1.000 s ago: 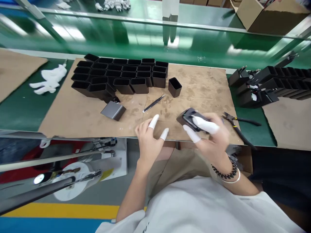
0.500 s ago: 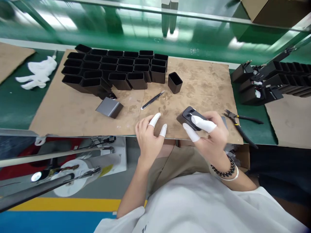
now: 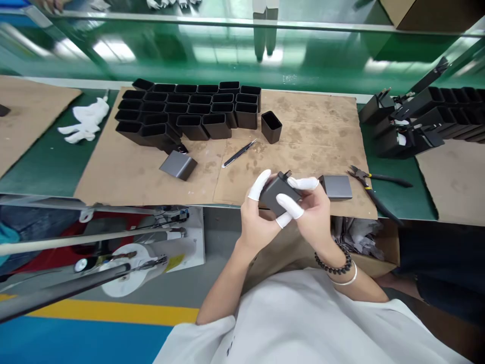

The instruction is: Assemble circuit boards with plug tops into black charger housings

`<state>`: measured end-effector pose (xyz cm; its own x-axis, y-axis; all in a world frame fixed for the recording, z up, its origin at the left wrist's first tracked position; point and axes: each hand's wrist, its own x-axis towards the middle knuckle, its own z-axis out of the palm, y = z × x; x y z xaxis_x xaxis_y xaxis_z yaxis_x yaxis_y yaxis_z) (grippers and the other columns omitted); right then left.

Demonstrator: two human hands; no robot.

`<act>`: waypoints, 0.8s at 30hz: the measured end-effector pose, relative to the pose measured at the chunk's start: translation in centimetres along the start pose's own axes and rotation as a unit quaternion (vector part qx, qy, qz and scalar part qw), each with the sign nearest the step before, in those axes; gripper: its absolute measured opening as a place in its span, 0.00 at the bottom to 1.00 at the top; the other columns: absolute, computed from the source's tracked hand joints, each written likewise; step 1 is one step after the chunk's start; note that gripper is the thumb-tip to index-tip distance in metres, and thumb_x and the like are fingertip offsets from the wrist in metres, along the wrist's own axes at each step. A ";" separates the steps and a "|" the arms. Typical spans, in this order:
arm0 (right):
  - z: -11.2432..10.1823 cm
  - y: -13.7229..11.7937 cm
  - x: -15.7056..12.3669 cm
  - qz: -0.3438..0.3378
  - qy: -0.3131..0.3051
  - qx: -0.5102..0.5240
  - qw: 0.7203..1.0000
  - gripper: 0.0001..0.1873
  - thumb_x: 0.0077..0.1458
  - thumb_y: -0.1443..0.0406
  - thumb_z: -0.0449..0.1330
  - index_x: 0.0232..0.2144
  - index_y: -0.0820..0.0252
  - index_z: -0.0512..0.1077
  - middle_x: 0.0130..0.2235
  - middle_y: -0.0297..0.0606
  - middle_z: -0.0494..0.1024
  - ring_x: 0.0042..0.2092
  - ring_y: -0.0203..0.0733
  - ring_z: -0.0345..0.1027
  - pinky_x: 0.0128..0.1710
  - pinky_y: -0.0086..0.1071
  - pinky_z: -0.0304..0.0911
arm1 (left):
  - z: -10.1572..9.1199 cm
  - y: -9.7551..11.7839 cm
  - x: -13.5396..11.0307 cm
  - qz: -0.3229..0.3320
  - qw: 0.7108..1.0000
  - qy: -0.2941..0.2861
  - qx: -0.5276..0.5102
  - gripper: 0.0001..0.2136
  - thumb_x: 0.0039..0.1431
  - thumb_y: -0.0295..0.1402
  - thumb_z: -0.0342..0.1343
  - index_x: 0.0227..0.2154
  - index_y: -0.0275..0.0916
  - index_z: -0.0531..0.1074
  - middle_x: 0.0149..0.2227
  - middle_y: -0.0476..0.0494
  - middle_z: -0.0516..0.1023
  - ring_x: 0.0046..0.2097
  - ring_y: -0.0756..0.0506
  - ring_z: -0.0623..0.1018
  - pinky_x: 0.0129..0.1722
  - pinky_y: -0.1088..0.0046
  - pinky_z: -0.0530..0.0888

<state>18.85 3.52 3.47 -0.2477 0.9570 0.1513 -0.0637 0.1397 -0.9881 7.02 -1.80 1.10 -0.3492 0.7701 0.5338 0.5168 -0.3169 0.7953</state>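
Note:
A dark charger with plug prongs at its top is held between my two hands above the front edge of the cardboard. My left hand grips its left side, and my right hand pinches its right side, near the prongs. White finger cots cover the thumb and forefinger of each hand. A grey finished block lies just right of my right hand, and a similar grey block sits to the left. Black-handled tweezers lie on the cardboard beyond my hands. One open black case stands behind them.
Rows of open black cases fill the cardboard's back left. Cutting pliers lie at the right edge. More black units stand on the far right. White gloves lie left, and a box of scraps is below the bench.
My right hand has brought the charger left and turned it so its prongs point away. My left hand has moved right and taken hold of it too. The right grey block is uncovered.

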 end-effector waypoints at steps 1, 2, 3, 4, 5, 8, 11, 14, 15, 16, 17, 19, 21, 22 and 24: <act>0.1 -0.4 0.1 0.063 -0.014 0.060 0.996 0.17 0.54 0.54 0.73 0.38 0.52 0.71 0.41 0.34 0.83 0.43 0.43 0.81 0.41 0.36 0.81 | 0.1 0.5 0.3 0.018 1.000 0.020 -0.001 0.36 0.57 0.33 0.69 0.68 0.43 0.62 0.61 0.36 0.78 0.61 0.38 0.80 0.61 0.61 0.78; 0.1 -0.8 0.1 0.121 -0.031 0.114 0.986 0.17 0.56 0.51 0.71 0.37 0.52 0.71 0.40 0.34 0.83 0.42 0.43 0.81 0.40 0.37 0.82 | 0.1 1.1 0.6 0.033 0.999 0.037 0.004 0.35 0.56 0.34 0.70 0.65 0.42 0.65 0.60 0.36 0.78 0.61 0.38 0.80 0.62 0.60 0.77; 0.1 -1.2 0.2 0.173 -0.049 0.159 0.971 0.17 0.59 0.49 0.68 0.38 0.52 0.72 0.39 0.34 0.84 0.41 0.43 0.82 0.40 0.37 0.83 | 0.0 1.7 1.0 0.043 0.998 0.048 0.010 0.32 0.55 0.34 0.71 0.62 0.42 0.68 0.60 0.37 0.77 0.61 0.38 0.79 0.63 0.58 0.76; 0.0 -1.5 0.3 0.217 -0.062 0.195 0.954 0.17 0.61 0.48 0.66 0.39 0.53 0.74 0.39 0.34 0.84 0.41 0.42 0.82 0.42 0.38 0.83 | 0.0 2.2 1.3 0.045 0.997 0.053 0.017 0.29 0.55 0.34 0.71 0.59 0.42 0.69 0.59 0.37 0.77 0.61 0.38 0.79 0.63 0.57 0.76; -0.1 -1.9 0.3 0.251 -0.072 0.226 0.939 0.17 0.62 0.47 0.64 0.39 0.53 0.75 0.39 0.35 0.85 0.41 0.42 0.82 0.44 0.38 0.84 | -0.1 2.7 1.7 0.039 0.998 0.052 0.021 0.27 0.55 0.34 0.71 0.57 0.42 0.71 0.58 0.38 0.78 0.60 0.38 0.79 0.63 0.57 0.76; -0.6 -2.5 0.1 0.297 -0.096 0.284 0.907 0.17 0.63 0.48 0.65 0.42 0.53 0.79 0.43 0.35 0.87 0.43 0.40 0.83 0.51 0.36 0.83 | -0.1 3.6 2.2 -0.001 0.999 0.047 0.017 0.26 0.53 0.35 0.72 0.54 0.41 0.72 0.53 0.41 0.81 0.56 0.39 0.81 0.59 0.59 0.78; -1.0 -2.9 -0.1 0.290 -0.103 0.299 0.903 0.17 0.64 0.48 0.65 0.43 0.52 0.81 0.46 0.35 0.88 0.44 0.40 0.84 0.51 0.36 0.83 | 0.1 3.8 2.2 -0.043 0.998 0.054 0.001 0.26 0.52 0.37 0.73 0.52 0.40 0.74 0.51 0.42 0.83 0.54 0.41 0.82 0.57 0.61 0.80; -1.4 -3.2 -0.4 0.286 -0.121 0.297 0.903 0.16 0.64 0.48 0.64 0.43 0.51 0.80 0.48 0.34 0.88 0.47 0.42 0.84 0.52 0.39 0.83 | 0.1 3.7 2.2 -0.085 0.995 0.047 -0.027 0.25 0.52 0.41 0.72 0.51 0.40 0.74 0.50 0.43 0.83 0.53 0.41 0.83 0.55 0.62 0.80; -1.5 -3.3 -0.5 0.282 -0.130 0.291 0.905 0.16 0.65 0.48 0.63 0.43 0.51 0.80 0.49 0.34 0.87 0.47 0.42 0.84 0.53 0.40 0.83 | 0.1 3.7 2.2 -0.100 0.993 0.043 -0.038 0.25 0.52 0.42 0.72 0.51 0.40 0.74 0.50 0.43 0.82 0.52 0.41 0.83 0.55 0.62 0.81; -1.5 -3.4 -0.5 0.275 -0.139 0.282 0.909 0.17 0.66 0.47 0.62 0.43 0.50 0.79 0.48 0.34 0.87 0.48 0.42 0.84 0.53 0.40 0.82 | 0.1 3.7 2.3 -0.113 0.992 0.041 -0.050 0.25 0.52 0.42 0.72 0.51 0.40 0.74 0.50 0.43 0.82 0.52 0.41 0.83 0.55 0.62 0.81; -1.5 -3.4 -0.6 0.267 -0.143 0.271 0.914 0.17 0.67 0.47 0.61 0.42 0.50 0.79 0.48 0.34 0.87 0.47 0.42 0.84 0.53 0.40 0.83 | 0.1 3.6 2.3 -0.122 0.990 0.041 -0.060 0.25 0.52 0.42 0.73 0.51 0.40 0.74 0.49 0.42 0.82 0.52 0.41 0.83 0.55 0.62 0.81; -1.4 -3.3 -0.6 0.254 -0.132 0.243 0.927 0.17 0.67 0.47 0.60 0.41 0.51 0.77 0.46 0.35 0.87 0.46 0.42 0.84 0.49 0.40 0.83 | 0.0 3.6 2.4 -0.125 0.988 0.041 -0.080 0.26 0.51 0.41 0.73 0.51 0.41 0.74 0.49 0.43 0.83 0.52 0.41 0.83 0.54 0.63 0.81; -1.2 -2.9 -0.6 0.228 -0.094 0.203 0.948 0.14 0.66 0.49 0.62 0.39 0.51 0.74 0.45 0.33 0.86 0.44 0.41 0.83 0.47 0.39 0.83 | -0.2 3.3 2.4 -0.106 0.990 0.029 -0.093 0.27 0.52 0.40 0.73 0.52 0.41 0.73 0.50 0.43 0.82 0.53 0.42 0.83 0.55 0.64 0.81; -1.0 -2.5 -0.5 0.193 -0.063 0.174 0.964 0.12 0.64 0.51 0.64 0.39 0.50 0.72 0.45 0.32 0.85 0.44 0.41 0.83 0.47 0.38 0.83 | -0.4 3.0 2.4 -0.092 0.991 0.016 -0.093 0.27 0.53 0.40 0.73 0.54 0.41 0.72 0.52 0.43 0.82 0.54 0.42 0.83 0.56 0.65 0.81; -0.9 -1.6 -0.3 0.073 0.007 0.091 0.993 0.13 0.60 0.55 0.70 0.40 0.50 0.71 0.44 0.32 0.84 0.46 0.41 0.83 0.49 0.39 0.82 | -0.8 2.4 2.4 -0.058 0.996 -0.008 -0.068 0.27 0.56 0.39 0.71 0.57 0.41 0.70 0.56 0.41 0.80 0.58 0.41 0.81 0.59 0.64 0.79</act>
<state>19.93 3.22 5.02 -0.2530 0.9674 0.0051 -0.2019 -0.0476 -0.9783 6.77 -1.14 4.56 -0.3872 0.8147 0.4317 0.3619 -0.2964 0.8839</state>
